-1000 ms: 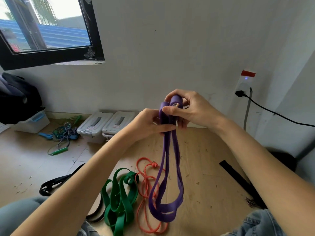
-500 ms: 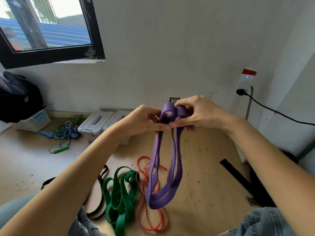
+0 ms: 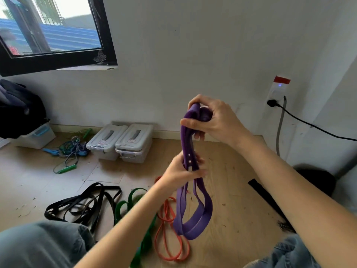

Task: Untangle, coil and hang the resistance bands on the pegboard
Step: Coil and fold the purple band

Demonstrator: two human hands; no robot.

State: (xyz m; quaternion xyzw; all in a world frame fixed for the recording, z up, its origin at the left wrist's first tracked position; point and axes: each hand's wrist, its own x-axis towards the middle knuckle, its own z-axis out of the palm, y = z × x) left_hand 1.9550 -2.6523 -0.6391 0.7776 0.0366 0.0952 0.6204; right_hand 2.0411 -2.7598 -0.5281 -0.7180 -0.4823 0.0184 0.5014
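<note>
Head view looks down past both forearms to a wooden floor, and the work in hand is plainly the coiling of the purple band (image 3: 190, 215). The right hand (image 3: 213, 120) is up high, fingers and thumb curled around the folded top of the band, where its loops are gathered into a bunch. The left hand (image 3: 182, 171) sits lower, wrapped around the hanging strands about halfway down, squeezing them together while the bottom loops dangle free above the floor. To my eye the untangling of this one is done and it is being doubled into a neat hank. Next it wants the loose lower loops brought up or wrapped so the bundle holds, then carrying to a pegboard, which I cannot see from here. On the floor wait the orange band (image 3: 168, 238), the green band (image 3: 133, 202) and the black band (image 3: 83, 206), each lying in a loose heap.
</note>
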